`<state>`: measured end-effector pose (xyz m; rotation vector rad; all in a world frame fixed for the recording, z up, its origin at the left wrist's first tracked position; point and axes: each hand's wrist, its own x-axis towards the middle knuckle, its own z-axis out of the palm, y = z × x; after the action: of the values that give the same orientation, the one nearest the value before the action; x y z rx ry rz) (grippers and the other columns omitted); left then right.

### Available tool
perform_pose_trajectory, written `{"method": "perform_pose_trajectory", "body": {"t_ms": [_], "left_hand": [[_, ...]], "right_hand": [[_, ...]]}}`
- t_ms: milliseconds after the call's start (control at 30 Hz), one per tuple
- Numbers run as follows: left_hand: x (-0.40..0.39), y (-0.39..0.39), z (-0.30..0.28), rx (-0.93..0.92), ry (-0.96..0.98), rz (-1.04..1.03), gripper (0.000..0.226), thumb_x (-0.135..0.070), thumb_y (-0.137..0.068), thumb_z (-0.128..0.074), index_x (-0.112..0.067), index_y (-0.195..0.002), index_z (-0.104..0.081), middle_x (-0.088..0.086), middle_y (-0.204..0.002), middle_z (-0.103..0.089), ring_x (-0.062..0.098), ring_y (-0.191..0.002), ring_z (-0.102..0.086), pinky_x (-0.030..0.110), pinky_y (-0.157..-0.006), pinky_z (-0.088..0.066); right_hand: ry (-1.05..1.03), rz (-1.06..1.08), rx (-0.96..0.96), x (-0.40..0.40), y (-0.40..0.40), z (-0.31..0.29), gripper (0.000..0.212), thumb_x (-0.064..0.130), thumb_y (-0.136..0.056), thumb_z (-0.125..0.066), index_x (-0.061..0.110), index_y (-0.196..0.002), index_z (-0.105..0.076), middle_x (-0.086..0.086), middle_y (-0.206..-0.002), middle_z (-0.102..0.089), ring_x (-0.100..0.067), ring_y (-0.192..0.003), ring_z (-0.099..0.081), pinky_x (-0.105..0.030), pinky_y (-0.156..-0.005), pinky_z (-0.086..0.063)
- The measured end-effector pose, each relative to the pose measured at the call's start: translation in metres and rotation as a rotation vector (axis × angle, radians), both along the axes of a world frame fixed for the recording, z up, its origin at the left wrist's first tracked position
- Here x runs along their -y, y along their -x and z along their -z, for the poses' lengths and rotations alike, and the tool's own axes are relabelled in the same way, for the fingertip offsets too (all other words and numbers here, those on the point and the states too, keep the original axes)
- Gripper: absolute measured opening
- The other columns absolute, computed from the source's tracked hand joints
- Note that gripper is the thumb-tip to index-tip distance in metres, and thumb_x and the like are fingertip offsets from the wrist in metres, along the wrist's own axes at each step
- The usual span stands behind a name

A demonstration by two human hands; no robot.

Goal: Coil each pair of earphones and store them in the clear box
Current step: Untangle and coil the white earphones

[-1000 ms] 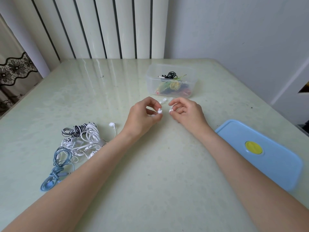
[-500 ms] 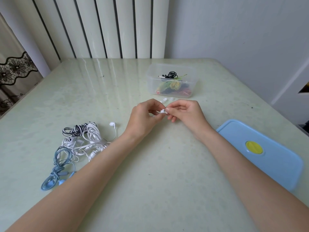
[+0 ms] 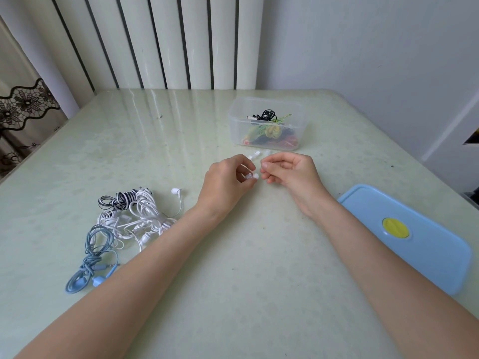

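My left hand (image 3: 225, 181) pinches a small white earbud (image 3: 252, 176) between thumb and fingers at the table's middle. My right hand (image 3: 291, 172) is curled beside it, fingertips right at the earbud's end, with nothing seen inside the hand. The clear box (image 3: 234, 125) stands just beyond the hands and holds coiled black, yellow-green and red earphones. A tangled pile lies to the left: white earphones (image 3: 146, 216), a black-and-white striped pair (image 3: 121, 199) and a blue pair (image 3: 94, 257).
A blue lid (image 3: 427, 252) with a yellow disc lies at the right, near the table edge. Small white pieces (image 3: 256, 159) rest on the table between the hands and the box. One white earbud (image 3: 175, 190) sticks out of the pile.
The hands came together over the white earbud half a second ago. Now the right fingers have eased slightly back, and the left hand keeps the earbud.
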<state>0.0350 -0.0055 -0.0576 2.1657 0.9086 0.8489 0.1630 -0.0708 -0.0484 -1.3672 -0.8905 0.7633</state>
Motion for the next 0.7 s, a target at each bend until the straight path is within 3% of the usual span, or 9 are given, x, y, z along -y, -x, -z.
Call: {"method": "perform_pose_trajectory", "body": {"t_ms": [200,467,600,700], "left_hand": [[0.0001,-0.0010,0.0034,-0.066,-0.055,0.001,0.016,-0.013,-0.080,-0.063,-0.017,-0.096,-0.063,-0.009,-0.077,-0.061,0.011,-0.072,-0.060,0.020,-0.072,-0.045],[0.0032,0.0027,0.0003,0.106,-0.062,-0.044,0.019,-0.014,-0.084,-0.061,-0.017,-0.103,-0.058,-0.007,-0.081,-0.065,0.012,-0.079,-0.065,0.030,-0.074,-0.051],[0.0051,0.0020,0.0004,0.130,-0.032,-0.025,0.016,-0.011,-0.084,-0.061,-0.015,-0.099,-0.056,-0.006,-0.079,-0.063,0.012,-0.067,-0.063,0.024,-0.068,-0.050],[0.0023,0.0027,0.0011,0.172,-0.029,-0.039,0.010,-0.007,-0.081,-0.064,-0.011,-0.089,-0.059,-0.008,-0.076,-0.062,-0.001,-0.064,-0.058,0.011,-0.062,-0.045]], "right_hand": [[0.005,0.016,0.045,-0.0018,0.0011,0.0027,0.011,-0.009,-0.081,-0.059,0.000,-0.085,-0.064,-0.009,-0.070,-0.062,-0.001,-0.054,-0.061,-0.011,-0.061,-0.051],[-0.058,-0.022,-0.116,0.0027,0.0004,-0.0035,0.011,-0.003,-0.081,-0.061,0.007,-0.083,-0.065,-0.005,-0.080,-0.066,-0.008,-0.067,-0.060,-0.016,-0.064,-0.046],[-0.077,-0.089,-0.188,0.0024,0.0037,-0.0048,0.014,-0.006,-0.079,-0.062,0.007,-0.082,-0.063,-0.003,-0.080,-0.067,-0.003,-0.068,-0.061,-0.012,-0.066,-0.047],[-0.069,-0.136,-0.182,0.0019,0.0058,-0.0022,0.012,-0.007,-0.078,-0.061,0.004,-0.083,-0.064,-0.002,-0.077,-0.069,-0.004,-0.071,-0.064,-0.013,-0.074,-0.050]]}}
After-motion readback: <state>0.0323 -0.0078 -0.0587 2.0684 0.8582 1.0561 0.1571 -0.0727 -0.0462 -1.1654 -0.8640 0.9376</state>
